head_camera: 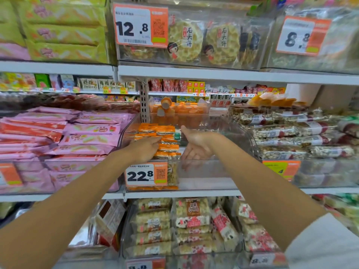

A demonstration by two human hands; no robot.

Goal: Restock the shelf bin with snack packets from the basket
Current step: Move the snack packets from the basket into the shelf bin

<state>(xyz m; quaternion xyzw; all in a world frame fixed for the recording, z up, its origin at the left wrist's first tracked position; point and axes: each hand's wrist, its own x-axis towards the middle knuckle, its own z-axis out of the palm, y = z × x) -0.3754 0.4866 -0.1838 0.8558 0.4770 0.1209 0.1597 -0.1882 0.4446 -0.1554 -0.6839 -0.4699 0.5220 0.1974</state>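
Head view: a shop aisle seen close up, with three white shelf boards one above another, each carrying clear plastic bins of packaged snacks. Through the gap beneath the upper shelf (pixel 213 74), further shelves of small goods show behind.

The shelf bin (pixel 223 171) stands at the front edge of the middle shelf (pixel 194 193), about midway along it. Its left part holds the orange snack packets (pixel 155 131), stacked flat in overlapping layers that cannot be counted one by one; its right part shows bare clear plastic. One price tag (pixel 146 174) reading 22.8 is fixed to its front wall.

Two hands reach into the bin. The left hand (pixel 145 148) lies palm down on the orange stack, fingers straight, gripping nothing. The right hand (pixel 196 146) is just beside the stack over the bare right part, thumb up, fingers relaxed and pointing downward, holding nothing.

Pink packets (pixel 91 136) fill the bin toward the left edge of the same shelf, nut bars (pixel 291 140) the bin toward the right edge. On the upper shelf, two round cracker packs (pixel 184 41) face forward beside a 12.8 tag (pixel 140 26), and a third tag (pixel 303 36) hangs further right. Pale bars (pixel 155 226) fill the lower shelf's bin.
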